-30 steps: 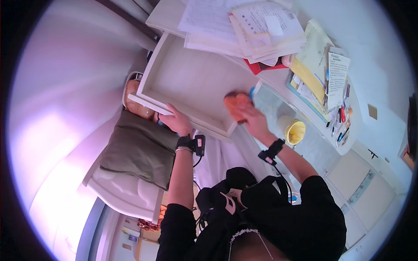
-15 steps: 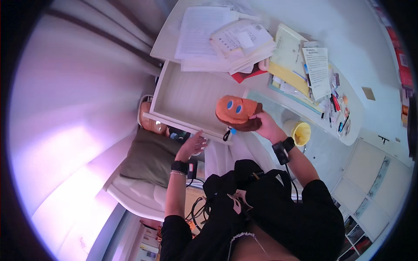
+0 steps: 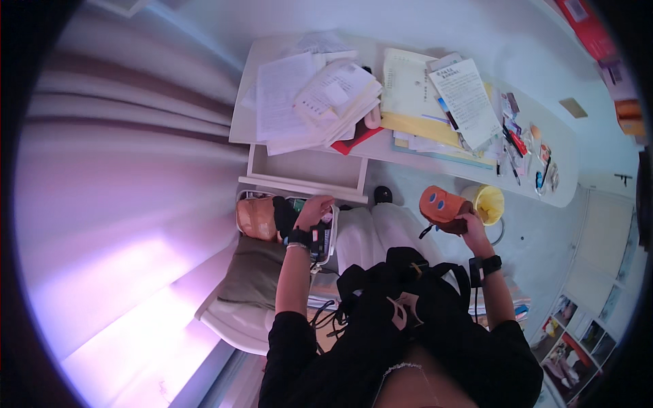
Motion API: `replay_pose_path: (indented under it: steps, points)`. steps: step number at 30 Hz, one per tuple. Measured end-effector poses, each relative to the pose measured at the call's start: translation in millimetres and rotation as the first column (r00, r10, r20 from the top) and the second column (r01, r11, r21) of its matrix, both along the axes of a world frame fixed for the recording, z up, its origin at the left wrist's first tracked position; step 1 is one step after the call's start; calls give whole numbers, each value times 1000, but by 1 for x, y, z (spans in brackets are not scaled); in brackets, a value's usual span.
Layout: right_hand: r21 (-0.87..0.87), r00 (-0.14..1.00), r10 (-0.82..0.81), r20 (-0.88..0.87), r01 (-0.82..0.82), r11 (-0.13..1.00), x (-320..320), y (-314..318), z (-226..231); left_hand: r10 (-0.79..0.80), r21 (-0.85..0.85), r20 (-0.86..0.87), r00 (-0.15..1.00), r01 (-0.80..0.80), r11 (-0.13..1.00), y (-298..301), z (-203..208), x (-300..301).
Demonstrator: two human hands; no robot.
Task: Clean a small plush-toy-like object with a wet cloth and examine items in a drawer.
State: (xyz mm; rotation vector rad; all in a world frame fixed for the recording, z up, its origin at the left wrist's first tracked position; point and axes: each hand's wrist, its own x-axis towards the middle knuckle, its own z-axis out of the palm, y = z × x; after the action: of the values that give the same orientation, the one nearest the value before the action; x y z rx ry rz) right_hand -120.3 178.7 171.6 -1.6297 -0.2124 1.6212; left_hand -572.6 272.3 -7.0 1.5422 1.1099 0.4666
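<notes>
My right hand [image 3: 474, 232] grips an orange and brown plush pouch [image 3: 442, 206] with two blue oval eyes and a dark loop hanging from it. It holds the pouch beside a yellow-lined bin [image 3: 492, 207], above the floor. At the front of the partly pulled-out white drawer [image 3: 307, 188], my left hand [image 3: 314, 209] is stretched out with no object visible in it. Below that hand stands a white-rimmed basket [image 3: 332, 236] of mixed items, with a tan-orange bag [image 3: 256, 219] at its left side. Whether my left fingertips touch the drawer front is hard to see.
Paper stacks [image 3: 282, 102], envelopes [image 3: 340, 95] and folders cover much of the white desk [image 3: 243, 122]. Pens and small items lie toward its right end. A chair [image 3: 238, 319] with an olive cushion [image 3: 255, 272] stands at left by the curtain [image 3: 136, 163].
The drawer has slid inward, much less of it now sticking out. My right hand has carried the plush pouch rightward, away from the drawer. The view has shifted too.
</notes>
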Motion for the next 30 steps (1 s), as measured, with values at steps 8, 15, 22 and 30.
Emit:
replay_pose_path:
  steps: [8, 15, 22, 30]
  points:
    - [191, 959, -284, 4, 278, 941, 47, -51, -5, 119, -165, 24, 993, -114, 980, 67, -24, 8]
    - [247, 793, -551, 259, 497, 832, 35, -169, 11, 926, -946, 174, 335, -204, 251, 100, 5, 64]
    - [195, 575, -817, 31, 799, 569, -26, -271, 7, 599, -939, 159, 785, -68, 338, 119, 40, 43]
    - [46, 202, -977, -70, 979, 199, -77, -327, 6, 185, -595, 339, 923, 58, 801, 87, 146, -21]
